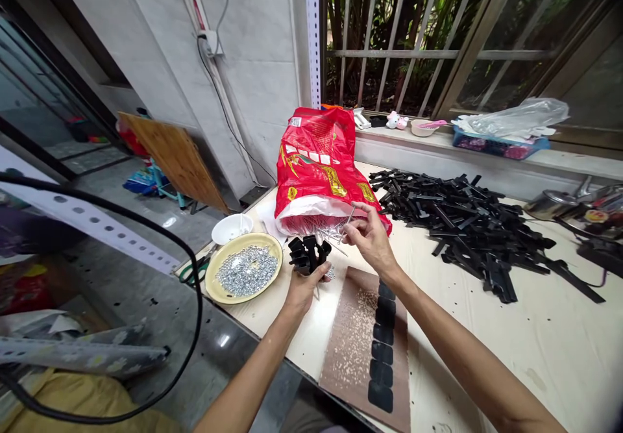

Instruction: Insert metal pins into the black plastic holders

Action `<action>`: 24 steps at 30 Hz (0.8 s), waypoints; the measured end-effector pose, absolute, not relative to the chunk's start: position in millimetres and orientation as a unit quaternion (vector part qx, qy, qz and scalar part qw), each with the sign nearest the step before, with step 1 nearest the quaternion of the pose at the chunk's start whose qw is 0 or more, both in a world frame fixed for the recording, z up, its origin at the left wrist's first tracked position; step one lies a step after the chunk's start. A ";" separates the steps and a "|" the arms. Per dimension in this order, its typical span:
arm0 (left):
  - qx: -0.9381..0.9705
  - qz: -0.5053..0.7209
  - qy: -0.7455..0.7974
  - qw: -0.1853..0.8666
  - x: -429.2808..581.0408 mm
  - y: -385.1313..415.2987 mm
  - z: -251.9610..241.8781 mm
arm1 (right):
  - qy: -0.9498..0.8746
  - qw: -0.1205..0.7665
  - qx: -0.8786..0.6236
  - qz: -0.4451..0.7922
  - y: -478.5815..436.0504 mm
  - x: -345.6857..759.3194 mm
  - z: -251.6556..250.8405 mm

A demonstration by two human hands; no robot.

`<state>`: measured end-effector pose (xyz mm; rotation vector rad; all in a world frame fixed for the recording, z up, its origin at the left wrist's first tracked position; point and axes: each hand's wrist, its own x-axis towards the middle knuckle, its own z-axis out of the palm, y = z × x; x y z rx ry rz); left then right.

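Note:
My left hand (302, 292) grips a small bunch of black plastic pieces (307, 252), held upright above the table. Between the thumb and fingers of my right hand (374, 241) is a thin metal pin (351, 214), just in front of the red bag's mouth. Many similar long metal pins (315, 226) spill from that red plastic bag (318, 160). To the left of my left hand, a yellow bowl (210, 288) holds small shiny metal pieces (247, 271). Below my hands lies a brown board (335, 361) bearing a row of black squarish pieces (381, 374) and pale crumbs.
A large heap of black plastic parts (452, 219) covers the table's back right. A white bowl (232, 228) and green-handled scissors (192, 271) sit near the left edge. A blue basket (501, 144) stands on the windowsill. A black cable (198, 316) loops at left.

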<state>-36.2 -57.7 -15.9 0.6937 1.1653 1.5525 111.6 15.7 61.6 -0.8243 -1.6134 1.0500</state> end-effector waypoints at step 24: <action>0.331 0.629 0.530 0.463 -40.8 -60.1 -8.8 | -0.794 0.374 -0.341 0.337 17.0 108.9 74.9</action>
